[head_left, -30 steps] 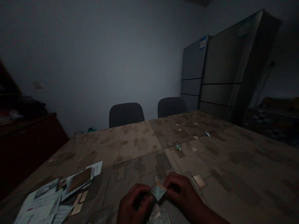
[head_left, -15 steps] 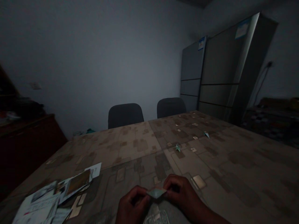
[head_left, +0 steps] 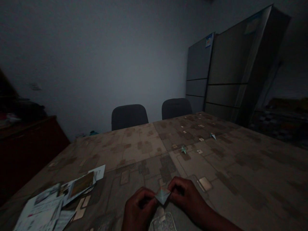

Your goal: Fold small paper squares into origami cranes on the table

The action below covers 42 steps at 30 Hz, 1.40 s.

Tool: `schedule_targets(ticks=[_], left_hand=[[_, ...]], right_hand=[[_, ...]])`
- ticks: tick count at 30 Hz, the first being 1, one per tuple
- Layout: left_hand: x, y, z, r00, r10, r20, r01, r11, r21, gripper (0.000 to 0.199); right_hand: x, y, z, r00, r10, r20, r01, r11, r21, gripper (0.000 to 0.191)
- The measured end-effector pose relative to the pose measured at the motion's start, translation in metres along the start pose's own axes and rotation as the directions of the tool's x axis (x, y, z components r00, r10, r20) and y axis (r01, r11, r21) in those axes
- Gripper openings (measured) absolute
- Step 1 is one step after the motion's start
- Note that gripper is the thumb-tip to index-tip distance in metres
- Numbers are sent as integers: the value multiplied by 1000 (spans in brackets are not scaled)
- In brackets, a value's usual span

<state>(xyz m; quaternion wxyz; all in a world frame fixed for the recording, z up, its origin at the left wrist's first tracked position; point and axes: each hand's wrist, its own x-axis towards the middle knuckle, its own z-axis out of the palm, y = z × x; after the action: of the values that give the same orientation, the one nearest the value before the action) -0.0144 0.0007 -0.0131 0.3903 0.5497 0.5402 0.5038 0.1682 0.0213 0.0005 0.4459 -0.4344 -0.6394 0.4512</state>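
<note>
A small piece of folded paper (head_left: 162, 196), pale and diamond-shaped with creases, is held low over the near side of the table. My left hand (head_left: 140, 207) pinches its left corner between thumb and fingers. On the opposite corner, my right hand (head_left: 186, 195) has the same kind of pinch. Beyond the hands lies a small greenish folded-paper figure (head_left: 183, 149), and a second paper figure (head_left: 213, 136) sits farther back to the right. Their exact shapes are too small to make out.
Loose printed papers and cards (head_left: 45, 205) are piled at the table's left. The patterned tablecloth (head_left: 134, 150) spans the table. Two dark chairs (head_left: 130, 117) stand at the far edge. A tall grey fridge (head_left: 226, 70) is behind right, a dark red cabinet (head_left: 36, 147) on the left.
The folded paper has tilted, so it shows as a taller diamond with a visible centre crease. Both hands keep their pinch on it. The camera view has shifted slightly.
</note>
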Motion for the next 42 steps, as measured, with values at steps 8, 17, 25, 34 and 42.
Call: schedule_targets(ticks=[8, 17, 25, 34, 42], left_hand=[[4, 2, 9, 998, -65, -12, 64, 995, -78, 11], [3, 1, 10, 996, -85, -28, 83, 995, -60, 14], [1, 8, 11, 994, -90, -56, 84, 991, -100, 16], [0, 1, 13, 998, -52, -48, 48, 995, -83, 15], [0, 7, 13, 996, -62, -66, 56, 995, -87, 15]], right_hand=[[1, -3, -4, 997, 69, -34, -68, 997, 18, 9], [1, -1, -8, 997, 70, -29, -70, 997, 16, 9], [1, 3, -8, 998, 58, -4, -58, 997, 43, 9], [-1, 4, -10, 999, 54, -1, -54, 998, 26, 8], [0, -3, -10, 997, 82, -6, -81, 996, 24, 12]])
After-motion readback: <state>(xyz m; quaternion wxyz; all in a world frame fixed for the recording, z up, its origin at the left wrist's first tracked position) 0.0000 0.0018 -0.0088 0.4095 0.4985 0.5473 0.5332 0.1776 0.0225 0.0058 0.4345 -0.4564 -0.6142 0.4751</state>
